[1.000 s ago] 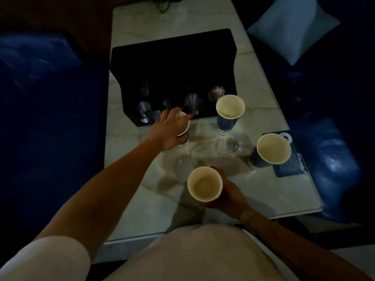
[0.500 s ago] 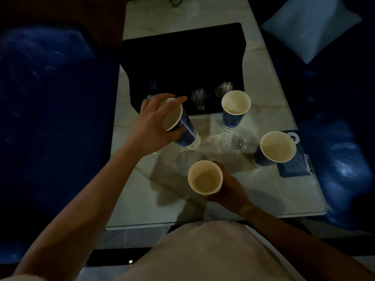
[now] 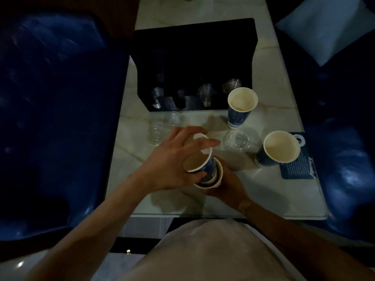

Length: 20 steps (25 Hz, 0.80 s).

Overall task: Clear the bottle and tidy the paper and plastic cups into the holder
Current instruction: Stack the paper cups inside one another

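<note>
— Cups first: where are they seen?
— One paper cup [image 3: 199, 162] is gripped by the left hand [image 3: 172, 159] and is partly nested in a second cup [image 3: 217, 176] held by the right hand [image 3: 225, 187]. Two more cups [image 3: 241, 106] [image 3: 281, 149] are stood on the tabletop [image 3: 129, 151], right of the black holder [image 3: 194, 57].

A holder [image 3: 194, 57] is set at the far end of the table [image 3: 162, 199], with plastic cups [image 3: 206, 94] held in it. One paper cup [image 3: 241, 106] is placed just before its right corner, another [image 3: 278, 149] near the right edge, on a card [image 3: 296, 169]. Two nested cups [image 3: 205, 169] are held above the near edge.
</note>
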Each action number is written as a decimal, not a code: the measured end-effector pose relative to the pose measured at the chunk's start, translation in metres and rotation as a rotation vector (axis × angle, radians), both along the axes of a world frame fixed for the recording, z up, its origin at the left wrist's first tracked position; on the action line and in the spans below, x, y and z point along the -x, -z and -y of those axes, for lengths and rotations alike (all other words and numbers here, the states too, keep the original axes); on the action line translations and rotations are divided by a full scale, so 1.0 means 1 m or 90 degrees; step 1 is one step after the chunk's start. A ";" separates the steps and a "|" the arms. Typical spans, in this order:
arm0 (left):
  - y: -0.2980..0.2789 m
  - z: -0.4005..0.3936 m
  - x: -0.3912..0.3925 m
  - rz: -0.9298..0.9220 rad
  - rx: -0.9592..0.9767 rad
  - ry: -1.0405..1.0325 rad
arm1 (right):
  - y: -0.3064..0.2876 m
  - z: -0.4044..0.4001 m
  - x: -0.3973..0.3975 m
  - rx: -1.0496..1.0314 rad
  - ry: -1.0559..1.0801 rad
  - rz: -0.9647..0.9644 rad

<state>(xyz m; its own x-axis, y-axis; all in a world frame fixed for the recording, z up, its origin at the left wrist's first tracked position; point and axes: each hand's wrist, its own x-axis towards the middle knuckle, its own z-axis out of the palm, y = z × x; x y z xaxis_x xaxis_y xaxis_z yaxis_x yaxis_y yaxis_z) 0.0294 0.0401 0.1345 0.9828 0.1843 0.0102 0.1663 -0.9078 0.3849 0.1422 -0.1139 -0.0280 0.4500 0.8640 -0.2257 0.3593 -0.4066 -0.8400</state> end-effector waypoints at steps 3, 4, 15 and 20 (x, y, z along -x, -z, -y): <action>0.023 0.016 -0.001 -0.004 -0.044 -0.005 | 0.004 -0.001 0.001 0.006 0.000 0.029; 0.030 0.020 -0.001 0.004 -0.052 -0.004 | 0.005 0.002 0.001 0.014 -0.002 0.003; 0.095 0.037 -0.006 0.019 -0.073 -0.022 | -0.007 0.015 0.003 -0.085 0.043 -0.062; 0.110 0.040 -0.006 0.026 -0.072 -0.018 | -0.011 0.015 0.004 -0.080 0.018 -0.052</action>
